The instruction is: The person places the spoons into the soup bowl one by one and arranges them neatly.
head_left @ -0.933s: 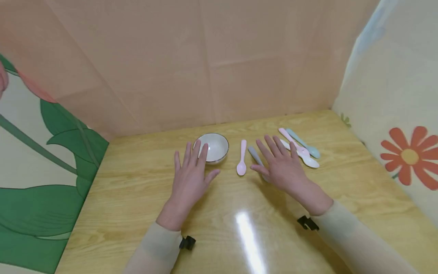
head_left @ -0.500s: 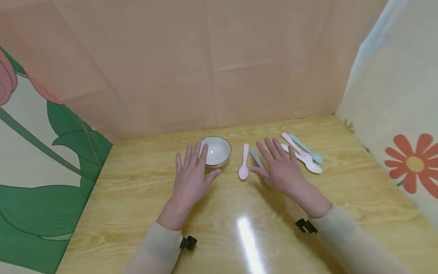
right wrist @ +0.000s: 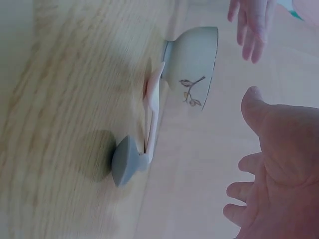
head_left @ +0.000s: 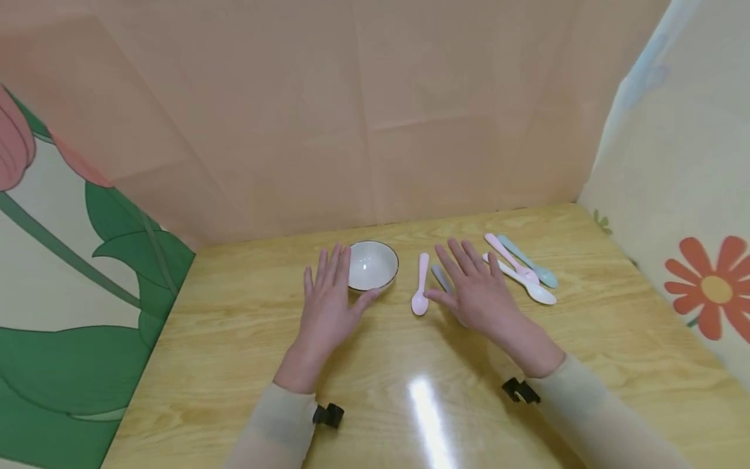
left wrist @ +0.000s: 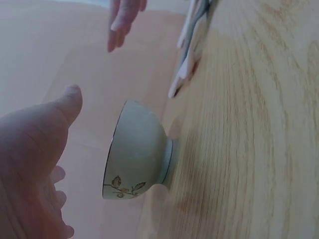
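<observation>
Both hands hover above the table, palms down with fingers spread, holding nothing. My left hand (head_left: pixel 328 306) is beside a white bowl (head_left: pixel 374 266) and covers part of its left side in the head view. The left wrist view shows the bowl's dark rim and leaf pattern (left wrist: pixel 124 188). Over a grey spoon (head_left: pixel 441 279) is my right hand (head_left: pixel 483 296), hiding most of that spoon; its grey head (right wrist: pixel 125 162) shows in the right wrist view. Between the hands lies a pink spoon (head_left: pixel 422 286), handle away from me.
Right of my right hand lie a white spoon (head_left: pixel 536 291), another pink utensil (head_left: pixel 506 253) and a blue-green spoon (head_left: pixel 545 275), close together and partly overlapping. The wooden table (head_left: pixel 234 365) meets a pink cloth backdrop (head_left: pixel 281 130) behind and a flower-printed panel (head_left: pixel 691 195) at right.
The head view has shifted slightly, so the table and things on it sit a little lower and further right. Both hands stay spread in nearly the same place, and no object has been moved.
</observation>
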Demonstrator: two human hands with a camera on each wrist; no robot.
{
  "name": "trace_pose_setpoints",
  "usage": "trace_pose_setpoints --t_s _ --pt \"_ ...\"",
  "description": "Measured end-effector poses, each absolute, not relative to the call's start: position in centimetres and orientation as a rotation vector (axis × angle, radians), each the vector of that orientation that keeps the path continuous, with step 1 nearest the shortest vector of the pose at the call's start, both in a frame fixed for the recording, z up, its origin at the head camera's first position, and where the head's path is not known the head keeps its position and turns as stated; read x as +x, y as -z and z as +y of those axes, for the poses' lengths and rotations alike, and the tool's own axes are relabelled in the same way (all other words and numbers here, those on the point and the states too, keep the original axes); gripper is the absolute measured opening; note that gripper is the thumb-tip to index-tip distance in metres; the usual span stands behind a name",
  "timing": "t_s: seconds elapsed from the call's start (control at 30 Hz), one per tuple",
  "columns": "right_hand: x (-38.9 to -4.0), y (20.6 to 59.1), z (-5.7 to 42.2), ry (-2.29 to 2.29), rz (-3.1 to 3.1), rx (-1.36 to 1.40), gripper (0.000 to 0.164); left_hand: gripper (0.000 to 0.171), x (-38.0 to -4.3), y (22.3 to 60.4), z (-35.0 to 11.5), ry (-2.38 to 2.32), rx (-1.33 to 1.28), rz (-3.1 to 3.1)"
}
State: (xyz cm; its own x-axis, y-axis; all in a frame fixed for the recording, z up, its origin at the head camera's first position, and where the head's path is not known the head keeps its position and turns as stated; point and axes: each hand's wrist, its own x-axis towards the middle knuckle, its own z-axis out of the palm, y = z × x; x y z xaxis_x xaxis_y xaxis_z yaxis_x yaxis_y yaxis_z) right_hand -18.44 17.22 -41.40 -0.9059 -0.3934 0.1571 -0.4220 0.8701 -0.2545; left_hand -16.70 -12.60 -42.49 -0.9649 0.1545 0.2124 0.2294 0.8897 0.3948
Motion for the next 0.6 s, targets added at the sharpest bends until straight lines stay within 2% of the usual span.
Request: trace_pose_setpoints --t_s 0.23,0.6 --pt "-19.0 41.6 16.6 -0.469 -2.928 0.662 0.091 0.108 -17.3 42.8 -12.9 0.755 -0.259 -2.880" --pt "-19.9 41.7 15.8 -0.569 -2.924 0.697 0.094 0.108 -18.6 43.9 -13.4 0.901 -0.239 -2.857"
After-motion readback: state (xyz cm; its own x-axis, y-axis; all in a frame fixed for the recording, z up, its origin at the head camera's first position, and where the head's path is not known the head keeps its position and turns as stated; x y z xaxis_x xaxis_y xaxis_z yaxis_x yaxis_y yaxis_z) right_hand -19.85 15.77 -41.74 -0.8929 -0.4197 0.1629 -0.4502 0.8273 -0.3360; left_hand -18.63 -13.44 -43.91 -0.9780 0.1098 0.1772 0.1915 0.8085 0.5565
